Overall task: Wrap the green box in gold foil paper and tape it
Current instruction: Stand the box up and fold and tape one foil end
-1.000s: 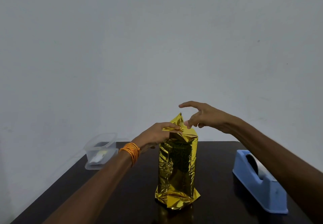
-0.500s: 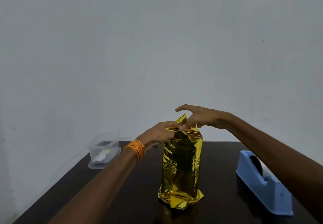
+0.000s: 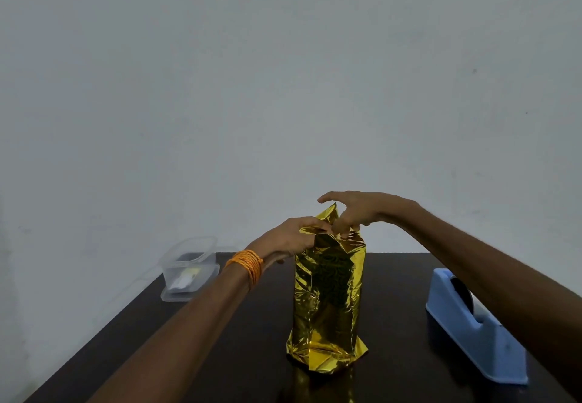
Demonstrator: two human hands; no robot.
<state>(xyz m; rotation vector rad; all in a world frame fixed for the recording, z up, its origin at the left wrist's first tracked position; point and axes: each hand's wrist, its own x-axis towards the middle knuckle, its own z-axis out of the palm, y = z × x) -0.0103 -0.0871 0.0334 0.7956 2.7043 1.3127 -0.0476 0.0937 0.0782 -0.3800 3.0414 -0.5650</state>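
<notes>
Folding the top: left hand [image 3: 291,236] pinches the gold foil [image 3: 327,302], right hand [image 3: 362,210] seemingly presses it, fingers loose; next, the tape dispenser [image 3: 472,333] at the table's [image 3: 239,361] right edge.

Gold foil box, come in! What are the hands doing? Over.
Left hand grips the top flap. Right hand presses it down. Foil-wrapped box upright on table. Blue tape dispenser off to the right, nothing blocking.
</notes>
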